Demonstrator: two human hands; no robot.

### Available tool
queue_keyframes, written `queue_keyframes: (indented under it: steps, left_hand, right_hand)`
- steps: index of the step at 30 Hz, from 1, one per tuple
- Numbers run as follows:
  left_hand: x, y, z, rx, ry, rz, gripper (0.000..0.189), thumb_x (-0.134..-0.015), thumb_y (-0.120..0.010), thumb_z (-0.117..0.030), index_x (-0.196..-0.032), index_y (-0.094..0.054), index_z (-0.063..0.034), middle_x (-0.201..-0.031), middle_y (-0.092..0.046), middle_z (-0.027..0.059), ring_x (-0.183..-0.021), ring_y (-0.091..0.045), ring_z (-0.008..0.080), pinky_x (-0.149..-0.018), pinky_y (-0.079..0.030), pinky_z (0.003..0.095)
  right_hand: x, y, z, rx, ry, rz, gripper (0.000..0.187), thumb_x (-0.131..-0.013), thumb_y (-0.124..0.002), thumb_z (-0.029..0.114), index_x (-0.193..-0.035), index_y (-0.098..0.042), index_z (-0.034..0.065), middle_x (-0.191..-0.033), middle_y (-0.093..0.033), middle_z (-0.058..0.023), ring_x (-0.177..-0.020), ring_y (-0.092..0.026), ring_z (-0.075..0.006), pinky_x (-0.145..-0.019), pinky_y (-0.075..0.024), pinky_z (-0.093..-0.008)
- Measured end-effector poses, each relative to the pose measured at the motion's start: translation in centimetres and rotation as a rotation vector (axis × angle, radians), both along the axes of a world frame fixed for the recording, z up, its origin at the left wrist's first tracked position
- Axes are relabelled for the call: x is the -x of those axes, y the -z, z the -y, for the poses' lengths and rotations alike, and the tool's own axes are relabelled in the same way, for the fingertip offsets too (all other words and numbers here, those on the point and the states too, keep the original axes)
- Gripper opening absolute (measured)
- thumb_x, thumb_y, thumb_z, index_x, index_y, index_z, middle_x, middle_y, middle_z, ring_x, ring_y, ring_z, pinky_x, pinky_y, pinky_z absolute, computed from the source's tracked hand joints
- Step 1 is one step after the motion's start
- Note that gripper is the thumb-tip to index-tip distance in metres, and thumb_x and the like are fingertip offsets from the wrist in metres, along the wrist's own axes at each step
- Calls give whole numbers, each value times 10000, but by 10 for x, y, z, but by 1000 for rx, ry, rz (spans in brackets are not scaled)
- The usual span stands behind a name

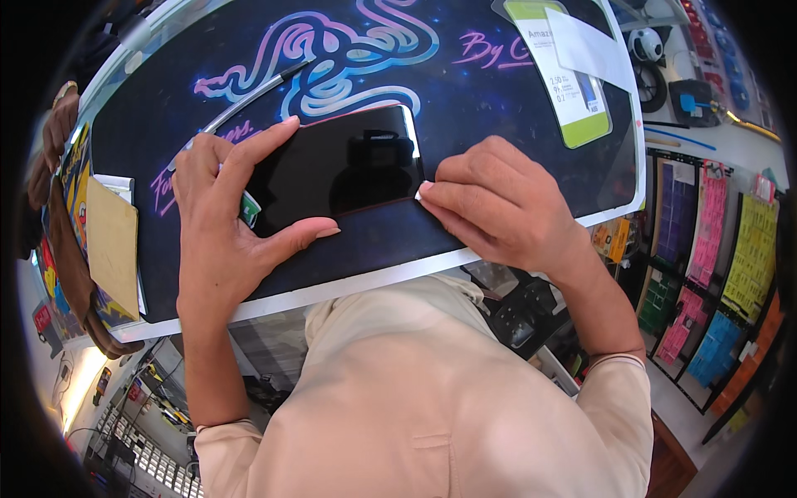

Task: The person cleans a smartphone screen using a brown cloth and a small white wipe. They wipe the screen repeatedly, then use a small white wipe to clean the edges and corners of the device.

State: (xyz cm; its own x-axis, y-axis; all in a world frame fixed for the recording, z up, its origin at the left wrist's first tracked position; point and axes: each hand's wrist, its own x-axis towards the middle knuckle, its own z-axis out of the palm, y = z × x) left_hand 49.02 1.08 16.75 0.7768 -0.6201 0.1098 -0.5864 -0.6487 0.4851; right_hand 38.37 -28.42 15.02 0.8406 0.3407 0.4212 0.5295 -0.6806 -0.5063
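A smartphone [311, 168] with a dark, glossy screen lies face up on a dark printed mat [386, 236]. My left hand [230, 199] grips its left end, forefinger on the far edge and thumb on the near edge. At the phone's near right corner, my right hand [504, 205] pinches a small white piece [423, 190], its material too small to tell. Part of a small green item [249, 210] shows between my left hand and the phone. Beyond my left hand lies a silver pen-like tool [249, 96] with a black end.
A screen protector package [582, 118] with a white sheet [585, 50] over it lies at the far right. A tan envelope or card [113, 249] is on the left. Another person's hand [60, 121] shows at the far left edge. Card racks [675, 211] stand right.
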Motion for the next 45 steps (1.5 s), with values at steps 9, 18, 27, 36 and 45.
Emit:
queue_keyframes:
  steps: [9, 18, 27, 36, 45]
  left_hand:
    - [0, 1, -3, 25, 3, -16, 964, -617, -1028, -515, -1487, -711, -249, -1030, -473, 40, -1038, -474, 281, -1033, -403, 439]
    - [-5, -4, -39, 1049, -317, -536, 622, -1100, -453, -508, -1437, -594, -4, -1023, -475, -2, -899, -414, 92, -821, -366, 279]
    - [8, -11, -67, 1739, -404, -997, 174, -1119, -513, -245, -1104, -564, -80, -881, -461, 16, -762, -469, 140, -711, -420, 314]
    - [45, -30, 34, 949, -172, -869, 179, -1078, -770, -211, -1088, -700, -46, -1040, -666, -14, -995, -613, 76, -935, -517, 281]
    - [53, -42, 53, 786, -81, -577, 139, -1047, -781, -151, -1110, -744, -33, -1051, -603, 57, -1003, -612, 164, -918, -550, 301]
  right_hand:
    - [17, -29, 17, -532, 107, -527, 103, -931, -836, -9, -1031, -820, 11, -1011, -770, -63, -884, -689, -161, -727, -544, -287]
    - [8, -17, 19, -404, 484, -168, 98, -965, -816, 19, -1062, -810, 7, -995, -780, -96, -797, -701, -165, -720, -539, -279]
    - [4, -8, 27, -870, 571, -366, 116, -1052, -773, 81, -1139, -769, 4, -1022, -825, -67, -834, -735, -100, -681, -560, -242]
    - [8, -22, -24, -1184, 215, -426, 181, -1000, -786, -57, -1160, -727, 3, -1126, -752, -73, -971, -707, -100, -822, -574, -239]
    - [11, -38, -52, -1142, 154, -458, 401, -1003, -792, -37, -1388, -681, -13, -1133, -744, -79, -1026, -707, -119, -866, -581, -262]
